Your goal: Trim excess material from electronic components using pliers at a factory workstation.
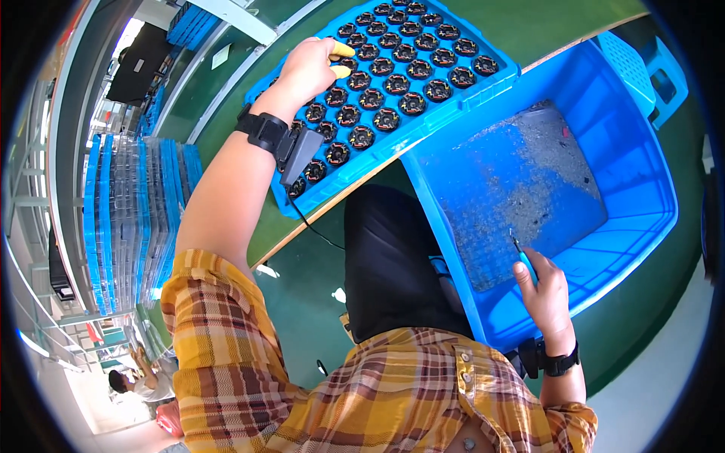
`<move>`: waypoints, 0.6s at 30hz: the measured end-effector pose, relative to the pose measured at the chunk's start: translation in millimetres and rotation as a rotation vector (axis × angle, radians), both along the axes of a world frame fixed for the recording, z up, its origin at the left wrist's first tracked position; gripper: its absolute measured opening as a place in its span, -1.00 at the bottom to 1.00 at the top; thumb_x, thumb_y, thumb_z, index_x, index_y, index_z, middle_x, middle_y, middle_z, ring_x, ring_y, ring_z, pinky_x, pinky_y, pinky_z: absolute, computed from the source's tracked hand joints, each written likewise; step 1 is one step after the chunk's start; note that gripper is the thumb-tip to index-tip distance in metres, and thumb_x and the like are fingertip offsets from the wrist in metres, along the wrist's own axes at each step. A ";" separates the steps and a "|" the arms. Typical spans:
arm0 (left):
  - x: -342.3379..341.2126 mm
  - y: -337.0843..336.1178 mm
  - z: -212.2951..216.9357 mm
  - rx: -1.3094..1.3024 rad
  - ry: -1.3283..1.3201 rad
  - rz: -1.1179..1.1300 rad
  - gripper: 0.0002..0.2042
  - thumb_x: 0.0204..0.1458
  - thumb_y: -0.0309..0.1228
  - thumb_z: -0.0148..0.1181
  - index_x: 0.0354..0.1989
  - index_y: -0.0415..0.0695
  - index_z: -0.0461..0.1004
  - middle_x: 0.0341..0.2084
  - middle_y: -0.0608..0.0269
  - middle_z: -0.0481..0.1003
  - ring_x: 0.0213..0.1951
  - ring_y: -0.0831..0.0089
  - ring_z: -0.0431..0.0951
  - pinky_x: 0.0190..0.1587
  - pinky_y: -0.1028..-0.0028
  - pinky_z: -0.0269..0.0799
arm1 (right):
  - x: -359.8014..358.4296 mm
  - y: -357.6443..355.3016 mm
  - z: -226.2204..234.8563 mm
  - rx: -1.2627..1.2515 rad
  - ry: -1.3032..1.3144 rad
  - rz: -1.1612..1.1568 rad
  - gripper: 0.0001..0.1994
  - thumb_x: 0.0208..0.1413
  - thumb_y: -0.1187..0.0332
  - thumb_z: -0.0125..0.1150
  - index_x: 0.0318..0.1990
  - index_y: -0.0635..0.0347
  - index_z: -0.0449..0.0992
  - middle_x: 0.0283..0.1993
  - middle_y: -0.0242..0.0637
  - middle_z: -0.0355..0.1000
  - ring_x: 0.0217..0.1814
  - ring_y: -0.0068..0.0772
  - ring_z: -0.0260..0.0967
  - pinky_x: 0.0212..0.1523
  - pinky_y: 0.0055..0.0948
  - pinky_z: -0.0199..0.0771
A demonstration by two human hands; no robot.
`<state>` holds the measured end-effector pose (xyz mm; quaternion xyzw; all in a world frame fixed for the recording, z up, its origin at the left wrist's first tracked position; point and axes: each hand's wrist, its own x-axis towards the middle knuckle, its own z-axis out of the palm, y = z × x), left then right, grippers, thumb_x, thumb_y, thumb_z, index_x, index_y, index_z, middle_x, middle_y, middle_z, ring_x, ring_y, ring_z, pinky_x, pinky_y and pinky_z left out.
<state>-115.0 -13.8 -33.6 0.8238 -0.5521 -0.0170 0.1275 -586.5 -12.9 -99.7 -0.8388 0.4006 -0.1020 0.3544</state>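
Observation:
Over the left part of a blue tray point(423, 124), my left hand point(308, 69) has yellow covers on its thumb and a finger. These two digits are apart, one on either side of a round black wire-wound part point(348, 64) still seated in the tray; whether they touch it I cannot tell. Several like parts with coloured wire bits fill the tray's rows. My right hand point(545, 296) is closed around a small hand tool point(524, 260) with a teal handle and narrow metal tip. It is held above a blue bin point(657, 189), whose bottom is strewn with fine grey clippings point(529, 196).
The tray rests on a green table with a wooden edge point(260, 253); the bin stands to its right, against my leg. A blue plastic stool point(668, 83) is beyond the bin. Stacked blue and clear trays point(136, 219) rise at left. Another person point(143, 381) is far off, lower left.

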 end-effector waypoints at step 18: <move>-163.3 65.6 1.4 -0.416 0.703 -0.260 -0.64 -0.09 -0.67 0.34 -0.07 -0.20 0.50 -0.16 0.19 0.39 -0.17 0.47 0.55 -0.13 0.52 0.61 | -1.0 16.6 17.5 -0.117 -0.164 0.051 -0.60 0.10 0.09 0.28 -0.07 0.24 0.53 -0.33 0.01 0.50 -0.30 0.09 0.48 -0.29 -0.13 0.47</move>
